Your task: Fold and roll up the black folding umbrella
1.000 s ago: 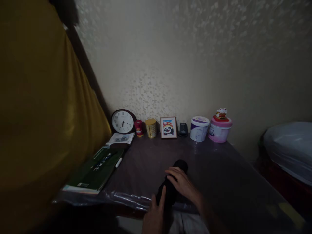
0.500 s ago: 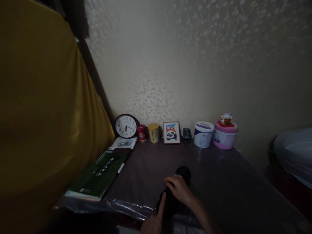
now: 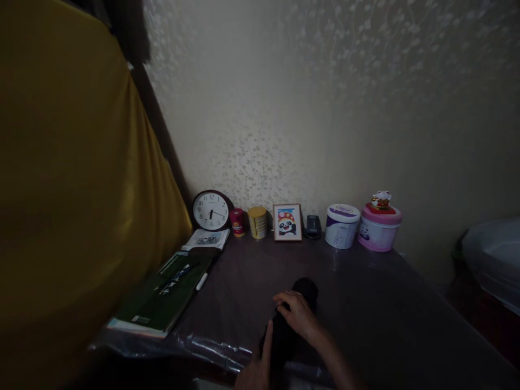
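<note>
A long, rounded black object (image 3: 306, 288) lies slantwise near the table's front edge; the gloom hides its kind. Over its upper part my right hand (image 3: 299, 314) is closed, with the fingers bent across the top. My left hand (image 3: 260, 363) grips the near end from the left, its index finger stretched along the side. The other fingers of that hand are mostly hidden. The lower part of the black object fades into shadow between both hands.
Along the wall stand a round clock (image 3: 211, 211), a red can (image 3: 237, 222), a yellow tin (image 3: 257, 222), a framed panda picture (image 3: 287, 222), a small dark device (image 3: 312, 226) and two tubs (image 3: 341, 230). A green book (image 3: 162, 295) and a white marker (image 3: 202, 281) lie left.
The view has shifted very slightly, so the things at the back sit a little further right. Both hands keep nearly the same place on the black object.
</note>
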`<state>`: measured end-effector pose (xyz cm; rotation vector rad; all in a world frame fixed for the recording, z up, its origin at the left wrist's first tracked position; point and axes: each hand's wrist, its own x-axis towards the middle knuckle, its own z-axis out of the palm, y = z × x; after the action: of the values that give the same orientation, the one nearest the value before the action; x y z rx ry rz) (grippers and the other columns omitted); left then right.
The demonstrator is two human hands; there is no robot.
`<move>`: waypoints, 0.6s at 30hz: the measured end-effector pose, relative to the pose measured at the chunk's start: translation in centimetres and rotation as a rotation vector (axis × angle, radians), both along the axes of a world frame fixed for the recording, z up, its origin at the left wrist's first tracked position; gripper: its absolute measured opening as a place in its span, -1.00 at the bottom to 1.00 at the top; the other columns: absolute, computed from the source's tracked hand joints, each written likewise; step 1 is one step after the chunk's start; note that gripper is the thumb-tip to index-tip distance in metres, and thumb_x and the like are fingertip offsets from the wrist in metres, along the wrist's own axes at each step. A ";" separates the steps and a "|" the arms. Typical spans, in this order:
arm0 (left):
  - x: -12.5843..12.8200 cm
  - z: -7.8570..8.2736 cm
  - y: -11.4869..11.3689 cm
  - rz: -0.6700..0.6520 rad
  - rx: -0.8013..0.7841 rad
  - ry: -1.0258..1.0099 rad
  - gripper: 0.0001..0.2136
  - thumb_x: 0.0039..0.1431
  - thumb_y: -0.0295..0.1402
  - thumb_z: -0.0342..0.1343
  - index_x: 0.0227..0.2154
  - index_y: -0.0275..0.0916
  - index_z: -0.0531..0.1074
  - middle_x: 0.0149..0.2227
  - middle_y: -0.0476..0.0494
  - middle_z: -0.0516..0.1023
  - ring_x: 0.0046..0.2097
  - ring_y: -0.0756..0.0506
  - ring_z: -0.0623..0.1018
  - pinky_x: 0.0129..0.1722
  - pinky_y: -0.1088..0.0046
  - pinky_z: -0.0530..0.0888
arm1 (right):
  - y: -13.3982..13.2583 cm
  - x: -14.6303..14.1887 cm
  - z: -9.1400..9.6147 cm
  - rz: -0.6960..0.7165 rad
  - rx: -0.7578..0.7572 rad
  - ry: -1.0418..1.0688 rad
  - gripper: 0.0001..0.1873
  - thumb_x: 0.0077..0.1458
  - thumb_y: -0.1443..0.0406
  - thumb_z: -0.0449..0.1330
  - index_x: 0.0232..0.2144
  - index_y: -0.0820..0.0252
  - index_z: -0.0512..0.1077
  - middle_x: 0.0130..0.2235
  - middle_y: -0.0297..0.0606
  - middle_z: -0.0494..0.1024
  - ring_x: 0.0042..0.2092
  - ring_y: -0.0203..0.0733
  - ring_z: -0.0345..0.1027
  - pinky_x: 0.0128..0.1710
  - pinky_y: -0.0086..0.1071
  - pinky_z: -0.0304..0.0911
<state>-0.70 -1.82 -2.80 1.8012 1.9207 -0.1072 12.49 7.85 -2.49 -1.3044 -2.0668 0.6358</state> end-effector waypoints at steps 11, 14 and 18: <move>-0.9 -0.7 -1.3 -0.075 0.182 -0.095 -0.27 0.04 -0.48 -0.13 0.19 -0.07 -0.44 -0.10 -0.17 0.47 -0.21 -0.07 0.52 -0.35 0.50 0.31 | -1.8 4.4 1.3 0.019 -0.209 0.495 -0.70 -0.01 0.17 0.10 -0.23 0.15 0.44 -0.32 -0.26 0.53 -0.23 -0.18 0.39 -0.17 -0.32 0.26; -1.1 -0.7 -1.5 -0.078 0.166 -0.102 -0.27 0.05 -0.48 -0.14 0.19 -0.08 -0.44 -0.14 -0.14 0.49 -0.21 -0.06 0.51 -0.34 0.53 0.30 | -2.5 8.1 -0.8 -0.236 -0.230 0.554 -0.70 -0.06 0.12 0.15 -0.29 0.14 0.46 -0.35 -0.27 0.54 -0.26 -0.14 0.41 -0.20 -0.29 0.27; -1.3 -0.6 -1.3 -0.070 0.188 -0.191 -0.27 0.03 -0.47 -0.12 0.20 -0.09 -0.41 -0.01 -0.12 0.42 -0.09 -0.05 0.47 -0.22 0.53 0.31 | -3.4 11.5 -3.9 -0.457 -0.287 0.718 -0.63 -0.14 0.07 0.18 -0.31 0.17 0.44 -0.35 -0.23 0.54 -0.26 -0.08 0.42 -0.29 -0.28 0.31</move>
<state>-1.97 -3.15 -3.44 1.9240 1.7833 0.2214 24.02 4.44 -6.35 -1.3722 -1.0871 1.0223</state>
